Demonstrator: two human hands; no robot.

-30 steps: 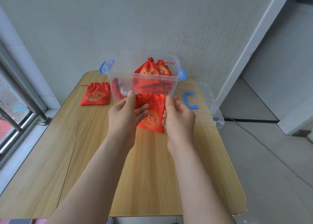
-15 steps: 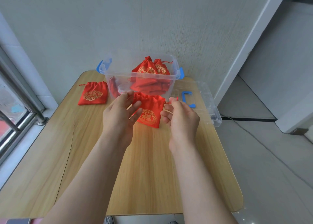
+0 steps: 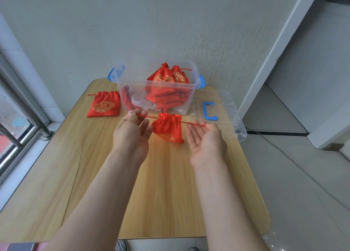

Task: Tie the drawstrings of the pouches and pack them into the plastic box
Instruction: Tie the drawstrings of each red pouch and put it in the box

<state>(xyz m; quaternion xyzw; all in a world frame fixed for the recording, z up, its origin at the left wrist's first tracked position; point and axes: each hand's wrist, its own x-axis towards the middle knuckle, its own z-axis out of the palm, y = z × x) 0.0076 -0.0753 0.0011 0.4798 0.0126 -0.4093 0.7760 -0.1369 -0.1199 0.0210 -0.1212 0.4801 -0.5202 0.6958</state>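
Wooden table (image 3: 56,175), plastic box (image 3: 136,82), pale wall (image 3: 170,23), window rail (image 3: 32,114), grey floor (image 3: 303,194)

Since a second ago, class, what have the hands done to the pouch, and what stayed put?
The left hand went left and the right hand right, each now pinching a drawstring instead of the top of the pouch. The strings are taut and the pouch mouth has gathered shut. The plastic box, lid and spare pouch stayed put.

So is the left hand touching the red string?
Touching. The head view shows the left hand pinching the red string pulled taut from the pouch.
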